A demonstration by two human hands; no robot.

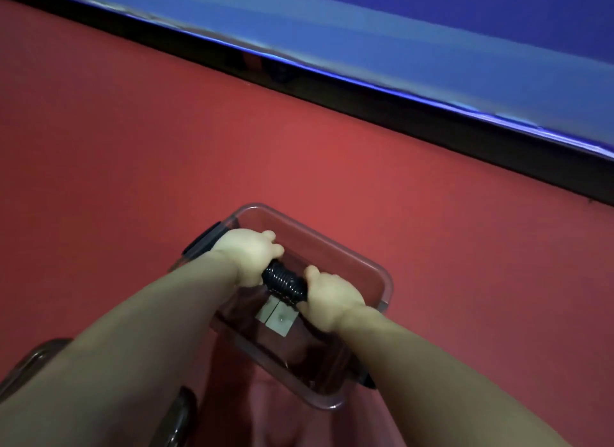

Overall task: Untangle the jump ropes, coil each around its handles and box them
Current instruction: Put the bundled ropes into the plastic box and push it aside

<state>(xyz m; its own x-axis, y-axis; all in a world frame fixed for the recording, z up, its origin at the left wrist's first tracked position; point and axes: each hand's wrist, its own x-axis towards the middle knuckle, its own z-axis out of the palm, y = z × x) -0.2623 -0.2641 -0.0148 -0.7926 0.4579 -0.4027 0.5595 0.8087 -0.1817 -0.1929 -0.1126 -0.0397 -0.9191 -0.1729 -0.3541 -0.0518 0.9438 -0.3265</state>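
Gripping black coiled jump rope (284, 280) with left hand (247, 253), right hand (329, 297) over clear plastic box (387, 285). Seemingly boxing; needing release inside.

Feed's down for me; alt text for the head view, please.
The left hand and right hand grip the ends of a coiled black jump rope at the open top of a clear plastic box on a red floor. A blue surface crosses the background.

Both bare forearms, left (139, 327) and right (432, 360), stretch from the near edge and converge mid-scene. The left hand (247, 252), slightly farther, and the right hand (330, 297) sit knuckles-up with fingers curled, each gripping one end of the coiled jump rope (284, 280).
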